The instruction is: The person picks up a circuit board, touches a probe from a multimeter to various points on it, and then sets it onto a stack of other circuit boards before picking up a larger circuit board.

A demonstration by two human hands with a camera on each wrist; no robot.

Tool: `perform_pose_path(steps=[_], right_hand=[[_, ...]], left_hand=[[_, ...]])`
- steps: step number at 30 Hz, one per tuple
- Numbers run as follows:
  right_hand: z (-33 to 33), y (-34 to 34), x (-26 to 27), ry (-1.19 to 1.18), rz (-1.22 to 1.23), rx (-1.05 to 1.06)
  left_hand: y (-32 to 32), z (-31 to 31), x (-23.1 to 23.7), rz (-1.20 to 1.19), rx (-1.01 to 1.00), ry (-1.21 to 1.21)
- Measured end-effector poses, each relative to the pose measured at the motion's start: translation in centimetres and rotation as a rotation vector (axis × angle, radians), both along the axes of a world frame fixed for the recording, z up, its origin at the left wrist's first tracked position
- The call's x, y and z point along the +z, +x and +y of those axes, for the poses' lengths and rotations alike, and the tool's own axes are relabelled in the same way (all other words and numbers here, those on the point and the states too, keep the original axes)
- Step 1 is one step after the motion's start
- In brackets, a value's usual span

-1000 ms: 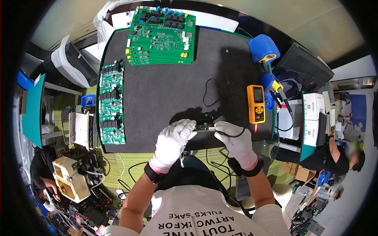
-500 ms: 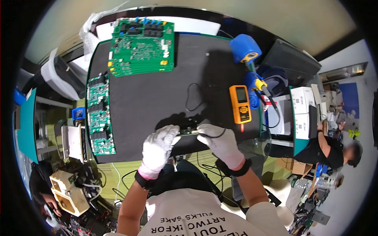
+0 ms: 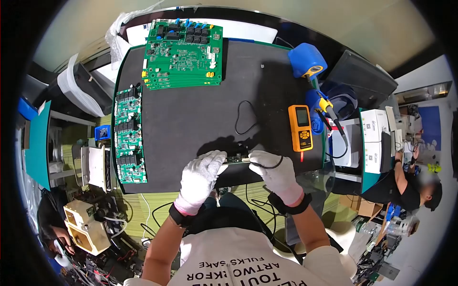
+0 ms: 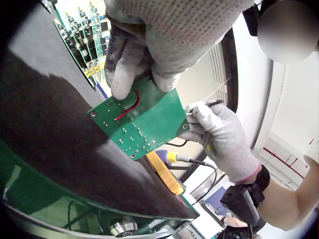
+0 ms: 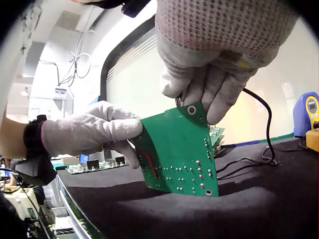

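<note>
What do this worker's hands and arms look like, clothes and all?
The left hand and right hand wear whitish knitted gloves with pinkish cuff edges. Around each wrist is a black strap carrying a dark, boxy unit. The forearms are bare below short, loose white sleeves.

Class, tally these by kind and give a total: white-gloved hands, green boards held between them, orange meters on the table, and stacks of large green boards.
White-gloved: left hand and right hand, 2
Held green board: 1
Orange meter: 1
Stack of large green boards: 1
Total: 5
</note>
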State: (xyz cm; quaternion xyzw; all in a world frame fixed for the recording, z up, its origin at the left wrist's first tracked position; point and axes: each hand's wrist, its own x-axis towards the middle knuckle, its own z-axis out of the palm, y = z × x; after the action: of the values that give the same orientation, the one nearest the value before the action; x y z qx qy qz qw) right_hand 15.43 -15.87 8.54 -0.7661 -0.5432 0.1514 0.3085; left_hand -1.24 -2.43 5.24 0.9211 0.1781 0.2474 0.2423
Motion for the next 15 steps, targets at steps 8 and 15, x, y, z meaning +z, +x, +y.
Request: perform_pose_path(steps=[8, 15], right_hand=[[-0.2, -0.1, -1.2, 0.17, 0.031, -0.032], [0.0, 0.0, -0.9, 0.153, 0.038, -0.021]], left_hand=[[-0.2, -0.1, -0.1, 0.014, 0.004, -0.019], [-0.2, 0.0, -0.4, -0.001, -0.005, -0.022]])
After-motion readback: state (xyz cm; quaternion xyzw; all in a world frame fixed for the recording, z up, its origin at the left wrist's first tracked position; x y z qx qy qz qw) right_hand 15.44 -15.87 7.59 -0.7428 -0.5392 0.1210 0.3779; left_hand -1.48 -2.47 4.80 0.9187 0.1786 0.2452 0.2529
